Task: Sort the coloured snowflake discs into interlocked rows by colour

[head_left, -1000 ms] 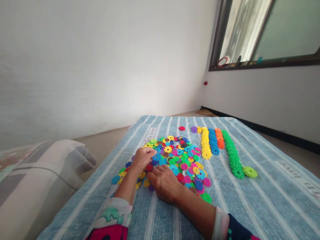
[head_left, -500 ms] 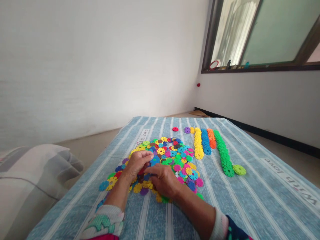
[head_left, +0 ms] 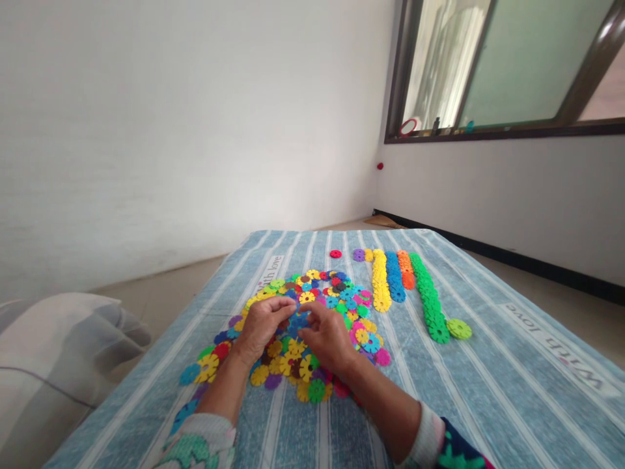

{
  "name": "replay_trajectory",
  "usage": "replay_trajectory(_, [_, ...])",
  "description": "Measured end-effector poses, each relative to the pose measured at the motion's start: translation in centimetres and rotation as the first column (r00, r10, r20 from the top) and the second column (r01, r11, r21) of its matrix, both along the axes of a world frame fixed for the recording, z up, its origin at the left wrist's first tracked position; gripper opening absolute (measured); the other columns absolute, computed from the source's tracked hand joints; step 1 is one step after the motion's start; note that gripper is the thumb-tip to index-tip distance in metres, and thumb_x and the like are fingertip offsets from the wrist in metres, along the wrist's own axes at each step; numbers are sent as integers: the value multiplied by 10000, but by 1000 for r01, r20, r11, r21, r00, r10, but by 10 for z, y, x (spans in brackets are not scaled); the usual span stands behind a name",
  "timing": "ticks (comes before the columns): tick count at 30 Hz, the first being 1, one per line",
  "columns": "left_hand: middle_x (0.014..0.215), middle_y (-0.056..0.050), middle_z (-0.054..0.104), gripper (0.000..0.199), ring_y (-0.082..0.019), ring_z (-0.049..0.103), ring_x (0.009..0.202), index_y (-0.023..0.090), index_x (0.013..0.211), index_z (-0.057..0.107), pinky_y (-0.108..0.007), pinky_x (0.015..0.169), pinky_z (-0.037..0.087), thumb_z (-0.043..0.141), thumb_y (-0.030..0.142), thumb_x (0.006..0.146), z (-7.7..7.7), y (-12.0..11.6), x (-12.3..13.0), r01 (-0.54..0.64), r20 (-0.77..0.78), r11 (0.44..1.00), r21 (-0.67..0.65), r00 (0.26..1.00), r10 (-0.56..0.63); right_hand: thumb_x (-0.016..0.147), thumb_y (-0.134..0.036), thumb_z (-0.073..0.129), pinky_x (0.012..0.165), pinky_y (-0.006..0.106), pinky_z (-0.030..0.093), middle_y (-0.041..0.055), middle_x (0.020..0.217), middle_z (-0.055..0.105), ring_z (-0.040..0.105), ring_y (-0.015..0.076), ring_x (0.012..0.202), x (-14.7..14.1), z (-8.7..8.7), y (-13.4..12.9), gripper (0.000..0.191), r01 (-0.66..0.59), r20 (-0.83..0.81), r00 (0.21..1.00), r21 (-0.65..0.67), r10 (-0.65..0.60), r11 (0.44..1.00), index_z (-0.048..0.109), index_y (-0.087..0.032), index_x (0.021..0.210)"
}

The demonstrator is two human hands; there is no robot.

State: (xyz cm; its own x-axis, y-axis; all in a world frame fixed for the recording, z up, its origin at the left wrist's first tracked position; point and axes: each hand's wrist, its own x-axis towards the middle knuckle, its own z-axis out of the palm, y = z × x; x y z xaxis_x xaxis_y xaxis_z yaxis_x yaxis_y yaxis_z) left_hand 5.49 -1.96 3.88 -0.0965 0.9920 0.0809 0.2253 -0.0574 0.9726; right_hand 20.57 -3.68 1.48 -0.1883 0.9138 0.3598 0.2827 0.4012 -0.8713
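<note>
- Recording the left hand (head_left: 261, 329) at centre frame, fingers curled together, tips turned inward toward the right hand.
- Right hand (head_left: 327, 339) sits just beside it, fingers bunched, tips meeting a blue snowflake disc (head_left: 299, 322) between the two hands. Such close placement suggests both hands are working on that disc (whether either one clamps it cannot be confirmed from this view).
- Heap of multicoloured plastic snowflake discs (head_left: 306, 297) lies directly under and around both hands, spreading toward lower left of centre.
- Yellow row (head_left: 381, 280), blue row (head_left: 394, 277), orange row (head_left: 405, 267) and green row (head_left: 427, 296) stand side by side, right of the heap, each apparently kept to one colour.
- Lime-green disc (head_left: 459, 329) lies flat just beside the green row's lower end; red disc (head_left: 335, 254) lies alone above the heap.
- Striped blue bedsheet (head_left: 463, 404) carries everything. Pale cushion (head_left: 63, 365) occupies lower left; window (head_left: 488, 65) occupies upper right.
</note>
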Motion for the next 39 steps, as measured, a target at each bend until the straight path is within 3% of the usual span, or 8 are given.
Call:
replay_trajectory(5, [600,15,652,286,-107,507,510,144,782,719,-222,521,412,725,346,578,2,-2,10,65,-18,997,-28,998,-66,645,-99,608,541,201,385,-72,608,489,486,103,555,5,2,6,331,86,-4,996,-97,-86,992,649,-201,957])
replay_trajectory(16, [653,-6,678,279,-153,588,600,153,823,729,-262,618,471,694,359,638,-3,-1,13,118,-42,993,18,992,-118,668,-196,639,512,207,329,-71,524,469,461,104,525,18,2,16,268,166,130,980,-90,-153,982,703,-202,927])
replay_trajectory(21, [663,-11,693,254,-166,611,618,167,779,732,-268,621,487,708,367,624,-3,-3,17,134,-45,991,11,990,-133,674,-230,650,517,214,305,-63,515,476,460,103,533,22,6,17,134,167,161,975,-77,-153,983,711,-195,788])
replay_trajectory(26, [677,-15,707,253,-156,620,630,154,796,729,-250,619,487,746,305,594,-6,-1,17,175,16,985,-15,985,-174,667,-195,658,491,199,323,-59,535,515,501,98,521,25,13,15,100,124,147,983,-110,-107,986,699,-180,757])
replay_trajectory(33, [687,-18,716,276,-151,636,616,144,826,731,-257,626,507,756,292,595,-6,-3,19,228,77,973,-37,971,-225,724,-125,544,409,160,378,-62,478,570,582,97,438,37,22,17,169,-82,96,989,-242,108,967,699,-180,765])
replay_trajectory(36, [701,-26,730,304,-167,660,630,145,851,724,-278,657,524,757,311,598,-6,-5,22,282,86,956,-78,957,-276,714,-137,566,416,163,403,-53,493,593,599,105,450,50,22,23,148,-74,112,988,-241,104,968,694,-170,781])
replay_trajectory(39, [722,-42,740,307,-190,684,661,146,842,711,-295,681,535,750,349,615,-6,-5,22,294,71,952,-83,955,-288,712,-142,577,458,170,439,-40,530,608,618,109,491,77,24,33,151,11,160,987,-207,23,978,687,-153,814])
